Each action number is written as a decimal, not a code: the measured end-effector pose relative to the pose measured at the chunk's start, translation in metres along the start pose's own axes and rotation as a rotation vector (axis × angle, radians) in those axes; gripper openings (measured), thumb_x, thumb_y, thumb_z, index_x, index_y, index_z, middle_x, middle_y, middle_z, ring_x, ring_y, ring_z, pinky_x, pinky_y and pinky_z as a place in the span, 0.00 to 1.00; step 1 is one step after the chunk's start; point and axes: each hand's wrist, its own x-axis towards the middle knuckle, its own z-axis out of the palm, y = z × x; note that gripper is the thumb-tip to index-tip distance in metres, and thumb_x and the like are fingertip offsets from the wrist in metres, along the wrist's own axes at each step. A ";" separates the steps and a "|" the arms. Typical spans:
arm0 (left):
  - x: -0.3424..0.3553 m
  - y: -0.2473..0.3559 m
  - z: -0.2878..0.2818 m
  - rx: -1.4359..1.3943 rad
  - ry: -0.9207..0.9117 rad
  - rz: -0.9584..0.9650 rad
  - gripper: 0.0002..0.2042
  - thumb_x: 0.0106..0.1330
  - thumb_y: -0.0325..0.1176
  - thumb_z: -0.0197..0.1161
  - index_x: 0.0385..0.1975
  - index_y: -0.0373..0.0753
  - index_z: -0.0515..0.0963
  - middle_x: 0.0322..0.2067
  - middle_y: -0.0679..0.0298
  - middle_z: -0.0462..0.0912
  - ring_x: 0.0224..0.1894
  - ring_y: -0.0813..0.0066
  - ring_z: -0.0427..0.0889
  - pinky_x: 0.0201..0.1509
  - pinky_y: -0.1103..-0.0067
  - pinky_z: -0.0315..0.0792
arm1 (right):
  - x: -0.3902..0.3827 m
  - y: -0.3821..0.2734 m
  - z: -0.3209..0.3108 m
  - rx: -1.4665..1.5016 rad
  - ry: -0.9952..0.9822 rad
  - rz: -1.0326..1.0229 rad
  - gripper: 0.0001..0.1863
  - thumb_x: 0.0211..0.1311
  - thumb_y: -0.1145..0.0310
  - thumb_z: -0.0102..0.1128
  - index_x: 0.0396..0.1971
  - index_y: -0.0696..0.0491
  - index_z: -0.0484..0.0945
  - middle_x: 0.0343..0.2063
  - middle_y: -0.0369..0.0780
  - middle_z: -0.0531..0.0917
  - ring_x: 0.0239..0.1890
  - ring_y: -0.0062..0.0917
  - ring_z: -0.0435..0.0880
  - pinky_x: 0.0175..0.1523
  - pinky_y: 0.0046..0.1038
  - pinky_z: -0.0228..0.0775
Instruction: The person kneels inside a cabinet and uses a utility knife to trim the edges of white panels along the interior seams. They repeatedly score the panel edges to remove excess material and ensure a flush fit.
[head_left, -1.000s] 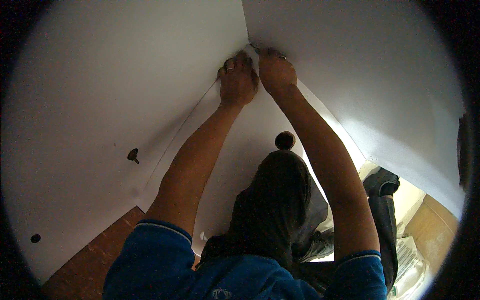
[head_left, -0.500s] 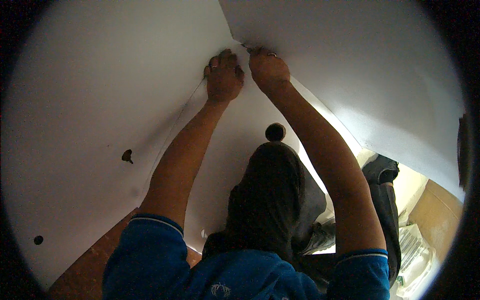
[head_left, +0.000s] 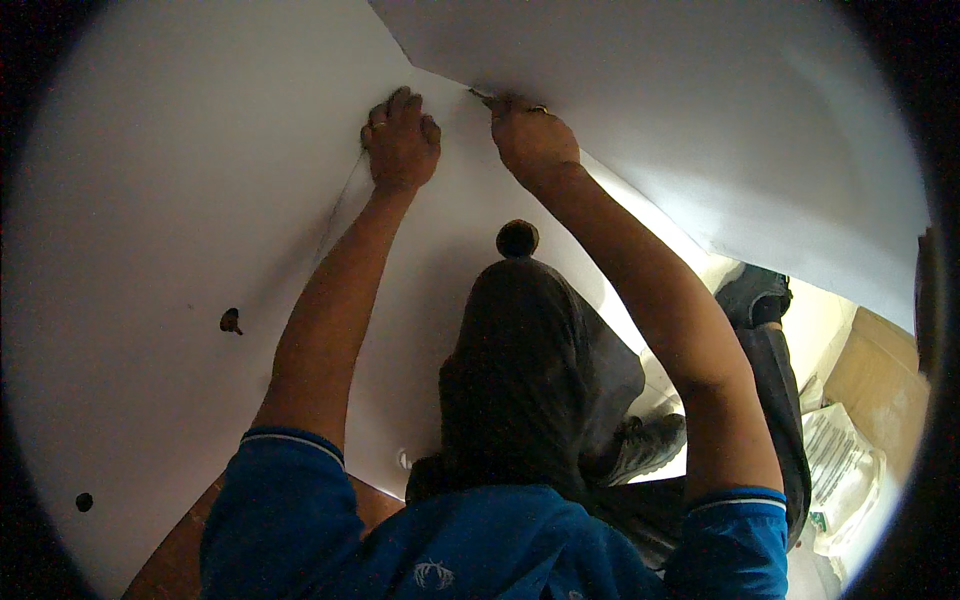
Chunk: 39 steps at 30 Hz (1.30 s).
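Observation:
My left hand (head_left: 403, 140) lies against a white panel (head_left: 440, 215) beside a thin seam line, fingers stretched out and nothing visible in them. To its right, my right hand (head_left: 533, 138) is closed around a small dark pointed tool (head_left: 480, 96). The tool's tip meets the joint where this panel runs into a second, greyer panel (head_left: 700, 120). My fingers cover most of the tool, so its kind is hidden. Between my forearms, a round hole (head_left: 518, 238) shows in the panel just beyond a dark-clothed knee (head_left: 520, 350).
Two more holes, one irregular (head_left: 231, 321) and one small (head_left: 84, 502), mark the left panel. Dark shoes, one nearer (head_left: 645, 445) and one farther (head_left: 752, 295), show at right. A crumpled white printed bag (head_left: 840, 470) lies near a tan board (head_left: 880, 380).
My right hand and the tool have slid along the joint, away from the panels' corner. The gap between my hands is wider. The whole view has shifted slightly.

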 end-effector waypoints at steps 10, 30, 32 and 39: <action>0.002 0.003 0.006 0.024 0.018 0.017 0.20 0.71 0.43 0.57 0.58 0.42 0.81 0.67 0.62 0.77 0.65 0.53 0.73 0.65 0.53 0.67 | -0.046 0.036 0.001 -0.015 0.052 0.035 0.13 0.74 0.70 0.51 0.54 0.57 0.74 0.41 0.54 0.87 0.38 0.47 0.92 0.40 0.46 0.88; 0.016 0.021 0.031 0.035 -0.019 0.066 0.22 0.71 0.42 0.60 0.62 0.45 0.79 0.66 0.62 0.78 0.65 0.51 0.74 0.66 0.51 0.69 | -0.250 0.168 0.040 1.089 0.077 0.525 0.20 0.81 0.54 0.57 0.53 0.56 0.82 0.29 0.34 0.83 0.29 0.17 0.77 0.36 0.23 0.73; 0.016 0.020 0.037 0.081 -0.031 0.112 0.22 0.71 0.42 0.61 0.63 0.44 0.78 0.66 0.59 0.77 0.65 0.50 0.74 0.67 0.51 0.68 | -0.257 0.170 0.048 1.274 0.132 0.579 0.19 0.81 0.55 0.57 0.52 0.56 0.82 0.30 0.34 0.84 0.29 0.17 0.78 0.36 0.23 0.72; 0.001 0.212 0.013 -0.651 -0.582 0.808 0.20 0.71 0.37 0.62 0.61 0.41 0.82 0.66 0.54 0.79 0.67 0.51 0.76 0.73 0.55 0.67 | -0.261 0.174 0.068 1.417 0.370 0.562 0.17 0.79 0.58 0.60 0.49 0.58 0.82 0.32 0.37 0.85 0.31 0.19 0.79 0.39 0.24 0.74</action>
